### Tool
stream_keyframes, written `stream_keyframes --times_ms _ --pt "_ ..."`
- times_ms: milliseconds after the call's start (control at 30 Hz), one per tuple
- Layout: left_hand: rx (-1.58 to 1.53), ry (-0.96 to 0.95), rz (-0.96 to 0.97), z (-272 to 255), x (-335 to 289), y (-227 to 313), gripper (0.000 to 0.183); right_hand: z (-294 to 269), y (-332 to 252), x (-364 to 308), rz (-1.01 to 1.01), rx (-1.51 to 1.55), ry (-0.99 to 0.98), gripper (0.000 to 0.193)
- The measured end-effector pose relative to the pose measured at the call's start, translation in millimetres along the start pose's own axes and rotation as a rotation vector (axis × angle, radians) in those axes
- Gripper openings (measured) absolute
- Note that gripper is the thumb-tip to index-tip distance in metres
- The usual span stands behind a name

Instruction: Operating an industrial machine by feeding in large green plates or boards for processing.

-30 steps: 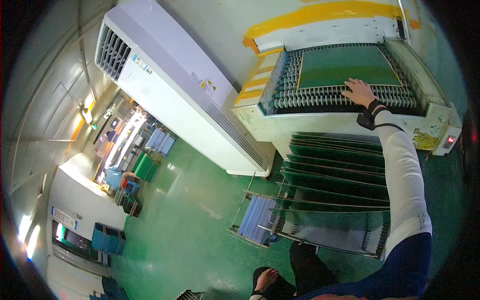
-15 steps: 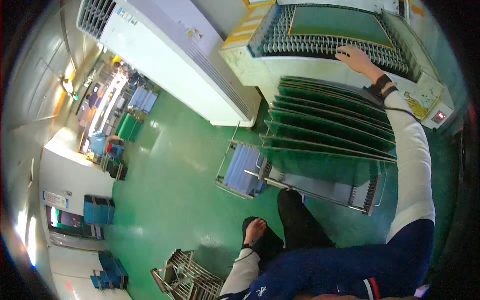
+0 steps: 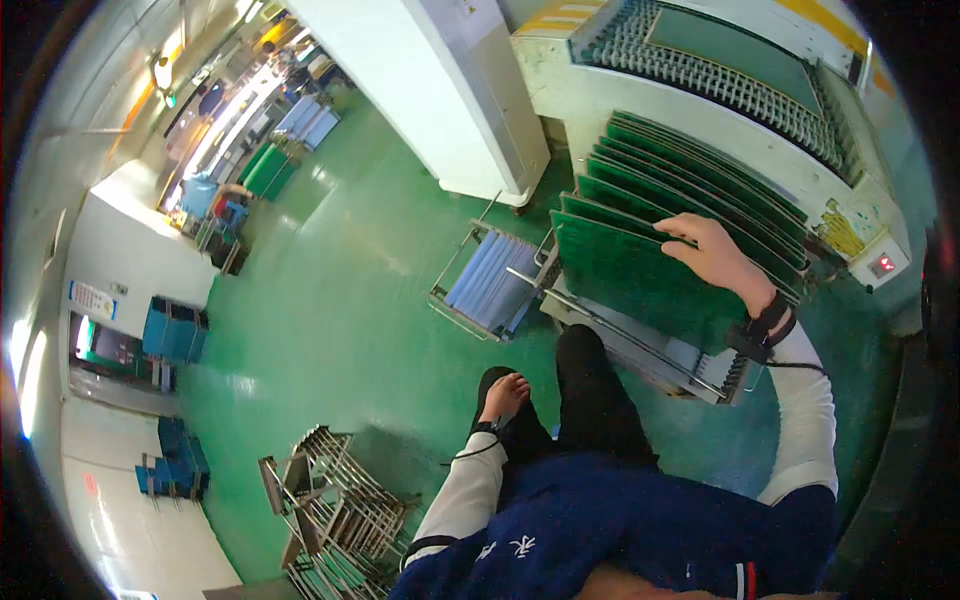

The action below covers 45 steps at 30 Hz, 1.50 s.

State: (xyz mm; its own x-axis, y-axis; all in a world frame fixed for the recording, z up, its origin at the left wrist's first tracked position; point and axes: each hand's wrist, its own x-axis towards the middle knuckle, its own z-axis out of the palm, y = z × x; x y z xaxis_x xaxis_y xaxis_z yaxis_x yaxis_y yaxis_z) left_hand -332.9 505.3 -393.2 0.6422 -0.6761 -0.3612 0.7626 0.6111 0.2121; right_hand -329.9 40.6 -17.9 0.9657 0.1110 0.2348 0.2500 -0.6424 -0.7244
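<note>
Big and pale, the white cabinet [image 3: 430, 110] stood tall on the green floor [image 3: 350, 330]! Just on the near side of its foot sat a wire rack [image 3: 436, 302], packed tight with bluish sheets [image 3: 490, 280]. Much nearer the camera than the cabinet, and to its left, came a tangle of metal frames [image 3: 345, 500], all bars and angles! Well off to the cabinet's left, blue crates [image 3: 177, 328] waited by the wall, a wall sign [image 3: 92, 299] above and left of them. And beyond, on the cabinet's left and farther back, a green bin [image 3: 268, 172] sat near a brightly lit bench [image 3: 225, 125], with light-blue panels [image 3: 307, 122] between that bin and the cabinet!
</note>
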Motion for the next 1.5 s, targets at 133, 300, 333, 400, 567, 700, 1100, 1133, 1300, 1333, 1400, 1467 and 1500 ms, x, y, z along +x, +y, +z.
stream_keyframes --times_ms 133,300,333,400,567,700,1100,1133,1300,1333,1400,1467,1500 --pt "0.198 0.404 0.077 39.1 -1.2 -11.1 0.013 21.3 25.4 -19.5 -0.117 -0.21 0.088 0.034" --pt "0.146 0.257 0.148 22.3 -21.7 -2.8 0.015 39.5 19.0 -11.5 0.167 -0.201 0.048 0.032" --pt "0.152 0.214 0.148 22.5 -22.6 -2.4 0.016 40.4 35.5 -10.9 0.209 -0.362 -0.011 0.032" --pt "0.123 0.005 0.108 15.4 -32.4 11.4 0.019 52.2 43.0 0.5 0.264 -0.55 -0.073 0.031" --pt "0.27 0.238 0.191 74.3 -36.6 11.2 0.019 48.9 68.2 -6.7 0.206 -0.536 0.069 0.032" --pt "0.321 0.16 0.256 100.0 -50.4 49.8 0.021 57.1 49.5 2.3 0.181 -0.523 0.119 0.031" --pt "0.778 0.449 0.697 196.1 -43.3 120.1 0.02 56.4 52.8 -0.6 0.323 -0.581 0.121 0.037" --pt "0.796 0.475 0.699 195.3 -42.8 123.4 0.02 56.1 49.6 0.9 0.311 -0.582 0.127 0.037" --pt "0.977 0.604 0.792 159.5 -30.9 131.2 0.022 55.4 41.9 -1.0 0.331 -0.613 0.118 0.031" --pt "1.173 0.735 0.761 132.7 -37.0 135.8 0.024 61.8 38.7 4.1 0.302 -0.607 0.117 0.031" --pt "1.354 0.831 0.711 128.5 -26.3 134.2 0.026 59.0 40.4 3.9 0.353 -0.586 0.087 0.032" --pt "1.713 0.851 0.764 147.3 -21.2 121.2 0.028 52.8 32.2 4.4 0.417 -0.619 0.066 0.035" --pt "1.691 0.863 0.773 146.1 -20.2 121.8 0.028 54.7 27.0 6.3 0.467 -0.626 0.03 0.037"
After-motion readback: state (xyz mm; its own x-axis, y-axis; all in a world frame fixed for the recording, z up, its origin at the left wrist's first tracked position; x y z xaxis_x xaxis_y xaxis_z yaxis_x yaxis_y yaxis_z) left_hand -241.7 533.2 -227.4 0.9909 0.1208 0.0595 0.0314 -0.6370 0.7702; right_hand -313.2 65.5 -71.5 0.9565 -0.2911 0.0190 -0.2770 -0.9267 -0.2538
